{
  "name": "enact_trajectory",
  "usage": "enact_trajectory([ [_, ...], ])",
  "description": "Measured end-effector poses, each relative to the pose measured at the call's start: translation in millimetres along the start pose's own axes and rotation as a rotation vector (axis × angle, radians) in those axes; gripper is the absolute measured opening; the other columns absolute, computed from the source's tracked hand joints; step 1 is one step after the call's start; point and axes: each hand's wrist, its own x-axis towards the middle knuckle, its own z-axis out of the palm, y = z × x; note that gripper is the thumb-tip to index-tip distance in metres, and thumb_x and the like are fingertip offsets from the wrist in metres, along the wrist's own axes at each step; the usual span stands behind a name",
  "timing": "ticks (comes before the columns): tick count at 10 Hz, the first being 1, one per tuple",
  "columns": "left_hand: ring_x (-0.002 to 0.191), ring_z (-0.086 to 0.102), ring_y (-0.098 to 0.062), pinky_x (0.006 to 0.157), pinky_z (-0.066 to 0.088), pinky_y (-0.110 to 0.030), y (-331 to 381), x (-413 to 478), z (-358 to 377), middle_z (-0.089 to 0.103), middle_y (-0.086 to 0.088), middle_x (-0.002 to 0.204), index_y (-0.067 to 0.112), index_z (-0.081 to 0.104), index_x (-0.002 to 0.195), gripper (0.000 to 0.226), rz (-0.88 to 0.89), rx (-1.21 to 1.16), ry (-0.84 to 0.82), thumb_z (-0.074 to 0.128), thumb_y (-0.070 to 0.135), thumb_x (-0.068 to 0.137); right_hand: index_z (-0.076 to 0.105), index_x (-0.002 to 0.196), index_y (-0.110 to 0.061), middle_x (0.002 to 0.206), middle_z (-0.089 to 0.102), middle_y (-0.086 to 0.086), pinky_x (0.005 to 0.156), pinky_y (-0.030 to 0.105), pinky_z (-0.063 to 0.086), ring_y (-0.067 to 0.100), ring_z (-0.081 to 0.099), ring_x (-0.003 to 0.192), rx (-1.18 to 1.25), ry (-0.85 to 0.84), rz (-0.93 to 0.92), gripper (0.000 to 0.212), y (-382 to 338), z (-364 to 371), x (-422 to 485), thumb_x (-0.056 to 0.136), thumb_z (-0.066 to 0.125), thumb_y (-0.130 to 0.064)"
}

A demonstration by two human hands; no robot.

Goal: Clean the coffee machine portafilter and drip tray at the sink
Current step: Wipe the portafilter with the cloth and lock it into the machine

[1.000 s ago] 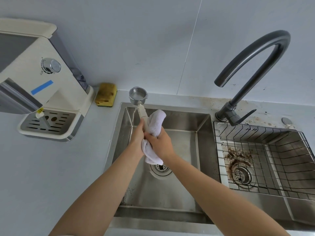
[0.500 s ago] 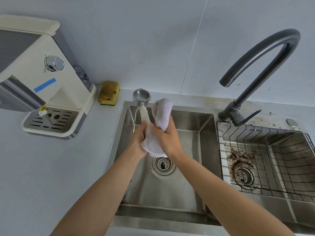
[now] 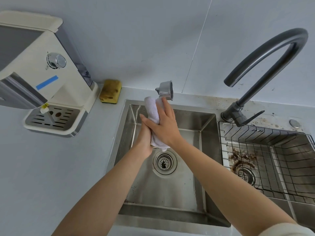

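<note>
Brushed metal catches the light on the portafilter [image 3: 165, 90] basket, which stands out above the far rim of the left sink basin [image 3: 207, 133], tipped on its side so its mouth faces right. Its handle runs down toward the person and is hidden under a white cloth [image 3: 154, 116].

The left hand [image 3: 144, 142] is curled shut around the near end of the handle, low over the basin. The right hand [image 3: 164, 126] wraps the cloth around the handle farther up, fingers closed over it, fingertips reaching almost to the basket.

The portafilter likely handles as a rigid, head-heavy piece: the metal basket carries the weight, so a firm hold on the handle keeps it from swinging. Wet metal would be slippery; the soft cloth gives grip and yields to the shape.

Compared with half a second ago, the basket has rolled from mouth-up to mouth-sideways, and the cloth has slid farther up the handle, closer to the basket.

The drip tray [image 3: 54, 118] sits in place at the foot of the coffee machine [image 3: 51, 70] on the counter to the left, not yet taken to the sink.
</note>
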Motion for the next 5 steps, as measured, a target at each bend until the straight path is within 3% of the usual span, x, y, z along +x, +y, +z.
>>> enact_trajectory([
  [1,0.125,0.05,-0.02,0.091,0.042,-0.023,-1.4,2.8,-3.6,0.06,0.005,0.124,0.014,0.04,0.138,0.062,-0.028,-0.194,-0.024,0.011,0.051,0.097,0.037,0.14,-0.021,0.156,0.013,0.0,0.115,0.03,0.008,0.02,0.004,0.143,-0.031,-0.046,-0.035,0.056,1.4,0.9,-2.5,0.09,0.05,-0.045],
  [2,0.111,0.058,-0.014,0.081,0.052,-0.023,-6.4,7.2,-5.2,0.069,0.003,0.105,0.02,0.058,0.112,0.057,0.013,-0.388,-0.16,0.018,0.057,0.095,0.04,0.138,-0.018,0.154,0.017,-0.001,0.113,0.025,0.006,0.019,0.004,0.144,0.005,-0.08,-0.027,0.051,3.5,1.8,-7.6,0.092,0.049,-0.039],
  [3,0.105,0.059,-0.014,0.094,0.044,-0.028,-7.7,9.2,-9.5,0.066,-0.002,0.109,0.017,0.06,0.107,0.063,0.023,-0.375,-0.163,0.016,0.06,0.093,0.043,0.136,-0.016,0.152,0.023,-0.002,0.108,0.016,0.004,0.019,0.005,0.143,0.044,-0.082,-0.041,0.047,6.8,3.8,-12.9,0.093,0.05,-0.032],
  [4,0.09,0.069,-0.015,0.083,0.052,-0.026,-9.1,12.7,-14.6,0.072,-0.004,0.094,0.011,0.061,0.106,0.067,-0.025,-0.413,-0.194,0.023,0.064,0.089,0.049,0.131,-0.008,0.146,0.035,0.001,0.098,-0.005,0.001,0.012,0.015,0.138,0.11,-0.061,-0.095,0.04,11.8,6.3,-23.1,0.092,0.053,-0.019],
  [5,0.075,0.071,-0.014,0.072,0.057,-0.023,-9.5,16.0,-17.6,0.071,-0.003,0.079,0.007,0.06,0.104,0.073,-0.108,-0.444,-0.228,0.029,0.07,0.083,0.054,0.124,0.0,0.131,0.041,-0.008,0.097,-0.007,0.007,0.005,0.019,0.127,0.186,-0.031,-0.136,0.035,19.1,10.0,-32.5,0.089,0.055,-0.006],
])
